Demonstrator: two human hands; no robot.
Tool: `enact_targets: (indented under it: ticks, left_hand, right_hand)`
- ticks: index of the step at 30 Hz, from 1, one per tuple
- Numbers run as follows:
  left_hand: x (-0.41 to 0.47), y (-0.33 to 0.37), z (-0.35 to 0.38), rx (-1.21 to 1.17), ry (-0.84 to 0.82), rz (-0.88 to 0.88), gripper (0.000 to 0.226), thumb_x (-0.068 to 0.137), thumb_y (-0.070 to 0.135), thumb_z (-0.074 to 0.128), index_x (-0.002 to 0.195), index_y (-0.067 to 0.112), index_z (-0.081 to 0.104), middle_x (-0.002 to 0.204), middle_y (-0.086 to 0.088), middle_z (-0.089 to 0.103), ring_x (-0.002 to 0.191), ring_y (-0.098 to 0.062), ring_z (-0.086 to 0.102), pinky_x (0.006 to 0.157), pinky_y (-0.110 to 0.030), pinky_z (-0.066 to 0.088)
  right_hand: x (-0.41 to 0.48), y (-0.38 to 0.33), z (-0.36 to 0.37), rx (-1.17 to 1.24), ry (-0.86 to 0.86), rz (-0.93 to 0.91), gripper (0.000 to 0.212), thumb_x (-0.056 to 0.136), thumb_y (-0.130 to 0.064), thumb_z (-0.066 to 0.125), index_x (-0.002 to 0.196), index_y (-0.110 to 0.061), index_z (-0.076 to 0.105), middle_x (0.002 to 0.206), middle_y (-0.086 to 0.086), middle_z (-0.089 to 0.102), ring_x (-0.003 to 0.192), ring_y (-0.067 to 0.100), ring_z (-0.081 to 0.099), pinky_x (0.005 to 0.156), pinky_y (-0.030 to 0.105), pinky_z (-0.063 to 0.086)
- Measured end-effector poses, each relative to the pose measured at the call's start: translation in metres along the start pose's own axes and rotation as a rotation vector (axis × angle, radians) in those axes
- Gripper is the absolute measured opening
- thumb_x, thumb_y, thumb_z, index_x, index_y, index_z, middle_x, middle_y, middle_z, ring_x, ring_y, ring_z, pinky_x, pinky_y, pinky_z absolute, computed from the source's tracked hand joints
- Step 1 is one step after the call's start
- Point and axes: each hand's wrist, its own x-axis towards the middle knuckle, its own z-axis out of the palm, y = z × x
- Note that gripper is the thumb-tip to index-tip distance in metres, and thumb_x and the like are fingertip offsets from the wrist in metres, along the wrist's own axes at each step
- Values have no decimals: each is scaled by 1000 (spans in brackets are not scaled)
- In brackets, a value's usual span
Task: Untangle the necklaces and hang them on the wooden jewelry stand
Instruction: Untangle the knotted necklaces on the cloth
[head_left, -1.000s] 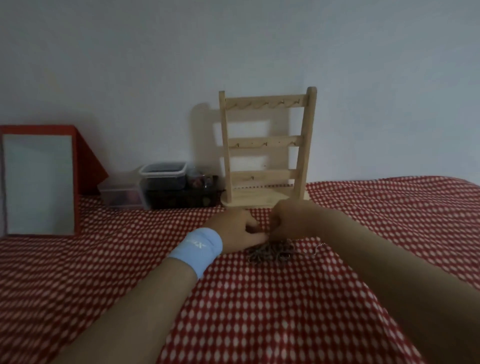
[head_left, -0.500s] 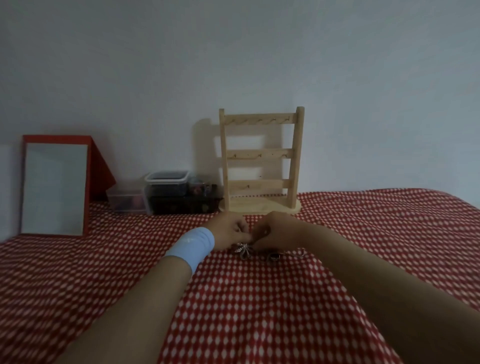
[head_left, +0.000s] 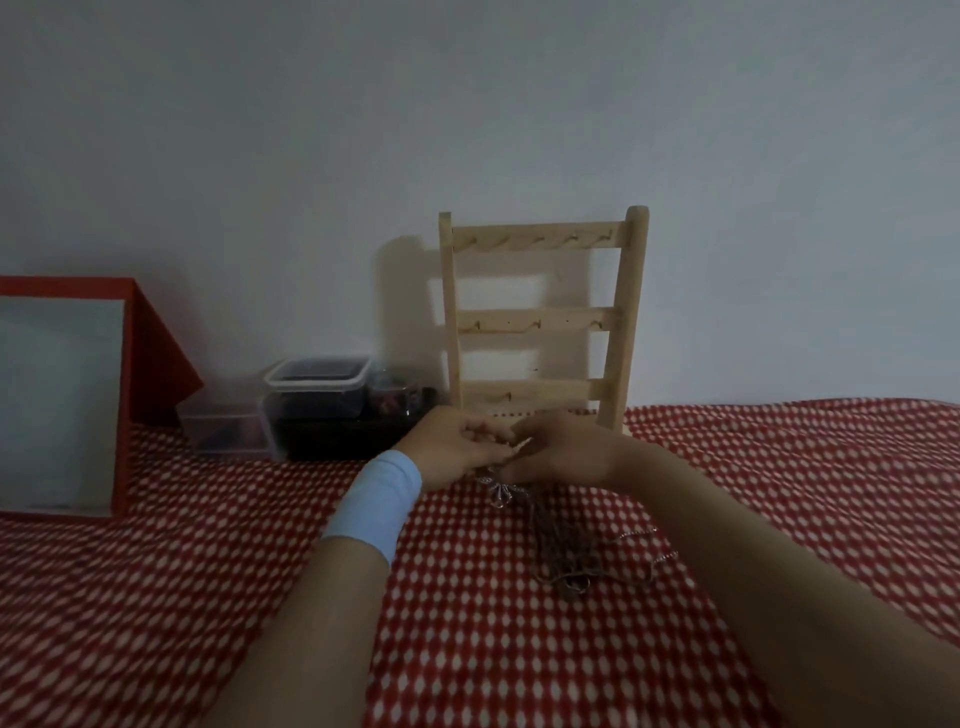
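You are working in dim, flat, bluish light. The stand (head_left: 543, 321) throws a soft shadow leftward onto the wall (head_left: 467, 130), so your light comes from the right. The necklaces (head_left: 566, 551) smear with motion blur, and you cannot tell single links apart. The wide lens bows the far edge of the cloth (head_left: 208, 597) and stretches its pattern toward the bottom corners, which fall darker.

One wooden jewelry stand (head_left: 543, 322) with three rails; one tangle of necklaces (head_left: 566, 551), number unclear; two hands — left hand (head_left: 457, 447), right hand (head_left: 561, 449); one red-framed mirror (head_left: 62, 400); one blue wristband (head_left: 379, 499).
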Motion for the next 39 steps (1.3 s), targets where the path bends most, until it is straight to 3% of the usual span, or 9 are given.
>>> enact_targets:
  ticks: [4,10,13,17,20,23,27,36,39]
  left_hand:
    - [6,-11,0,-19,45,0,16,80,13,77,95,17,75,88,-1,76,82,-8,71,79,-19,53]
    - [5,-9,-9,-25,-80,-34,22,81,9,77,98,23,75,85,7,75,74,2,68,63,-9,47]
    - [2,-2,-14,95,-48,14,19,83,16,76,90,34,76,92,13,74,87,2,67,78,-13,49]
    - [-4,6,-25,-2,89,11,9,86,15,72,90,23,75,93,4,73,79,-2,68,70,-19,54]
    - [-6,15,-26,-227,193,13,8,86,9,71,91,14,73,97,-10,73,80,-15,72,69,-31,60]
    - [-4,22,-24,-296,292,77,8,86,9,71,85,17,72,91,-10,72,83,-19,69,76,-39,59]
    - [-5,28,-26,-371,358,117,12,88,4,67,85,16,68,84,-6,68,76,-15,65,70,-32,57]
    - [-18,6,-62,202,66,-261,10,89,10,68,97,13,64,97,-14,68,81,-22,68,67,-33,61]
    - [-14,6,-52,559,-94,-332,24,87,24,70,110,17,69,110,-4,70,96,-17,66,89,-34,56]
  right_hand:
    - [15,8,-3,-31,-47,-34,8,90,-32,76,83,-31,73,76,-12,75,74,4,70,71,21,54]
    - [8,15,-1,59,-12,-45,15,100,-25,64,95,-25,78,92,-3,81,80,7,69,79,18,54]
    - [8,11,-4,-26,-2,-33,16,101,-25,61,98,-19,76,77,-5,78,67,-1,68,74,23,55]
    - [5,6,-12,-370,-46,-1,18,99,-21,64,111,-17,77,96,-12,76,86,1,69,97,33,56]
    - [-2,-6,-8,51,-27,-98,29,98,-4,56,123,-12,70,115,-2,74,103,9,70,99,32,55]
    - [-4,-15,-2,630,-132,-142,26,102,-1,46,118,-4,66,103,9,75,82,23,72,78,32,58]
    - [-3,-5,-5,433,-130,-100,28,107,-25,49,107,-4,68,92,10,76,60,19,60,60,27,53]
    - [-9,-9,-16,52,-246,41,45,106,-36,45,72,-36,74,66,-14,59,64,8,51,72,28,43]
    - [-9,-11,-13,-13,-192,39,48,106,-34,46,70,-41,76,65,-20,61,66,5,53,72,25,45]
